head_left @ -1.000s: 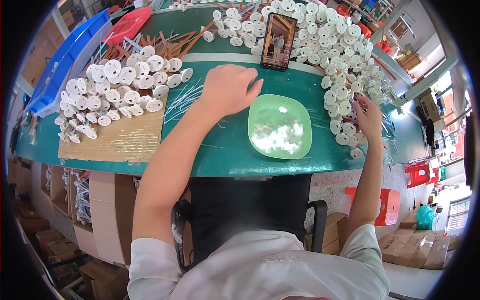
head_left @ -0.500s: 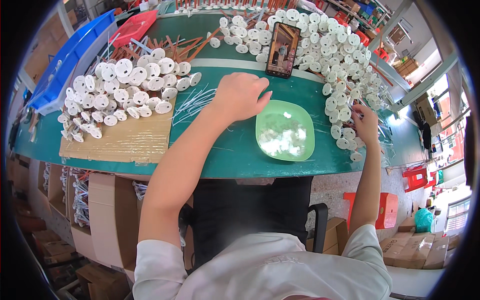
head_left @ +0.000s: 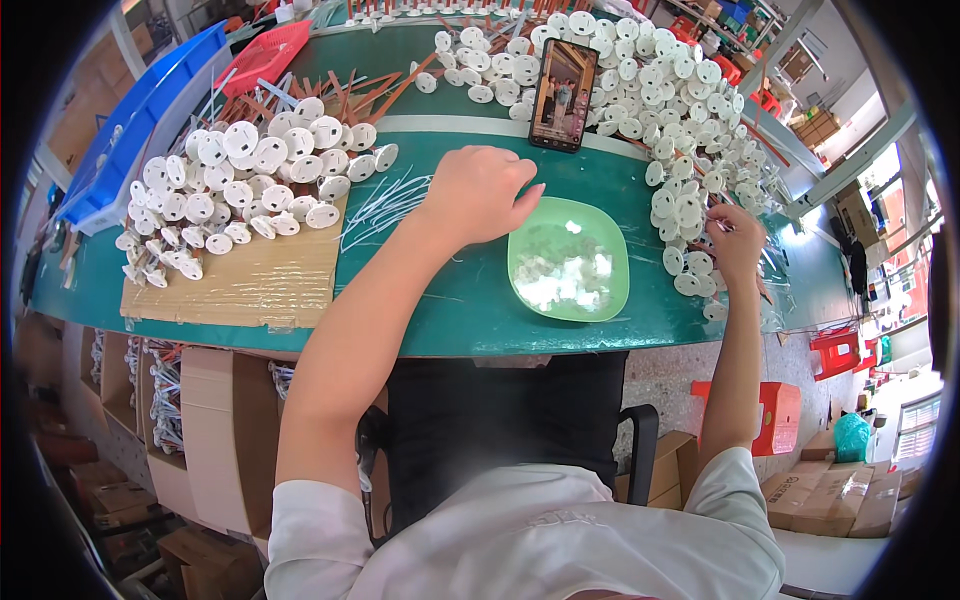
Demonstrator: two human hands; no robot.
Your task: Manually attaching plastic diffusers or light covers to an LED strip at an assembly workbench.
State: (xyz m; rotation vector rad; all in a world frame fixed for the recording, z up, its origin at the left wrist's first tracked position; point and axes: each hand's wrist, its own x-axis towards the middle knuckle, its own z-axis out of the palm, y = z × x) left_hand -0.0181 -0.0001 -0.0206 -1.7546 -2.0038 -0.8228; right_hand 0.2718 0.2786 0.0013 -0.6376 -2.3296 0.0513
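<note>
A: What's on the left?

B: Well to the left of the green bowl (head_left: 535, 222), a left heap of white discs (head_left: 240, 160) lies partly on brown cardboard (head_left: 230, 285). Closer to the bowl, thin white strips (head_left: 385, 212) lie on the green worktop (head_left: 465, 320).

A: And the left hand (head_left: 482, 195)?

B: It's just beside the bowl, at the far left edge. Its fingers are curled, with the thumb out a bit. I can't tell if anything is inside.

A: What's in the bowl?

B: Small white bits (head_left: 565, 287). A phone (head_left: 563, 98) stands behind it.

A: Now the right hand (head_left: 737, 245)?

B: It's to the right of the bowl, at the edge of a big right heap of white discs (head_left: 680, 100). Its fingers are narrow, and they look pinched on the thin stem of a white disc piece (head_left: 688, 210). The round part is on the bowl side of the hand.

A: Is that piece heavy?

B: Light, I think. The round part looks hard and smooth, so maybe slippery. The stem looks thin and might bend, or get stuck in the others.

A: Where should you hold it?

B: I'd pinch the stem, close to the round part, and pull softly.
</note>
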